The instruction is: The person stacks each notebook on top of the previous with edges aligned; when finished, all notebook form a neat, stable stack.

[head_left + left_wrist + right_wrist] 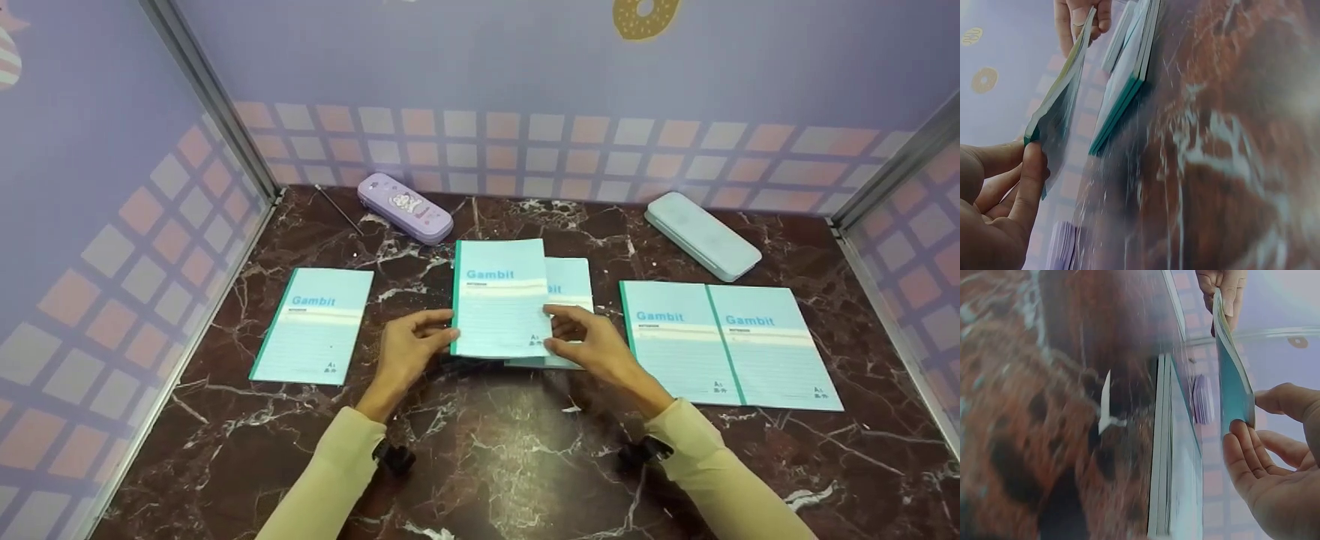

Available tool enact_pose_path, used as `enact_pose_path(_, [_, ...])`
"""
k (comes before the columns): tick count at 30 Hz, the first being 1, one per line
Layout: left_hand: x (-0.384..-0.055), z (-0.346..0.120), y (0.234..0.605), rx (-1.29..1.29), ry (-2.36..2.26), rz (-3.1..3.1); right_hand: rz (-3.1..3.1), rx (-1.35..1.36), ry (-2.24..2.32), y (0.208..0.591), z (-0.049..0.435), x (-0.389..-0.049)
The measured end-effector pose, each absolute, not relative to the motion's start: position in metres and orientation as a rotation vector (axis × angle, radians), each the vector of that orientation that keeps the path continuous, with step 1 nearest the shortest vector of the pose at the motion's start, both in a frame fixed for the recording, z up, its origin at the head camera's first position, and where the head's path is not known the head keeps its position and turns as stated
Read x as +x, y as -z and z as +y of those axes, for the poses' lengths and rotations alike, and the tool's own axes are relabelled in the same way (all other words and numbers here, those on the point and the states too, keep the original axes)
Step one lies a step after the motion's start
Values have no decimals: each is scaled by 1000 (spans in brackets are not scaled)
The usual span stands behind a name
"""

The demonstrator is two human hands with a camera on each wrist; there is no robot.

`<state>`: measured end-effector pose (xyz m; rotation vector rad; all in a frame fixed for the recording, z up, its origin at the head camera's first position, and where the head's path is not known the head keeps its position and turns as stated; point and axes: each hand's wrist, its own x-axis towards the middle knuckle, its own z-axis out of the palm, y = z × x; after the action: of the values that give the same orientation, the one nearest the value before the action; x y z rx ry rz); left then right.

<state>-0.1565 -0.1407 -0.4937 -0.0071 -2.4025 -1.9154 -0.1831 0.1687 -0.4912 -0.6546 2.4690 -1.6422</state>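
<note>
Both hands hold up one light-blue "Gambit" notebook point(499, 307) with a green spine. The left hand point(411, 346) pinches its spine edge; the right hand point(596, 343) pinches the opposite edge near the lower corner. In both wrist views this notebook point(1064, 90) is raised above the table and bends slightly. Below it and a little to the right lies a stack of similar notebooks point(571, 279), partly covered in the head view. The right wrist view shows the page edges of the stacked notebooks point(1161, 455).
Another notebook point(315, 326) lies at the left. Two notebooks point(675, 345) lie side by side at the right. A purple pencil case point(405, 208) and a thin dark stick point(339, 210) are at the back left, a pale pencil case point(703, 236) at the back right. Patterned walls point(525, 150) enclose the marble table.
</note>
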Motion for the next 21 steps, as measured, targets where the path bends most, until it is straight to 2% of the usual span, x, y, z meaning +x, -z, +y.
enact_pose_path(21, [-175, -100, 500, -93, 1897, -2545, 2513, -493, 1603, 499, 211, -182])
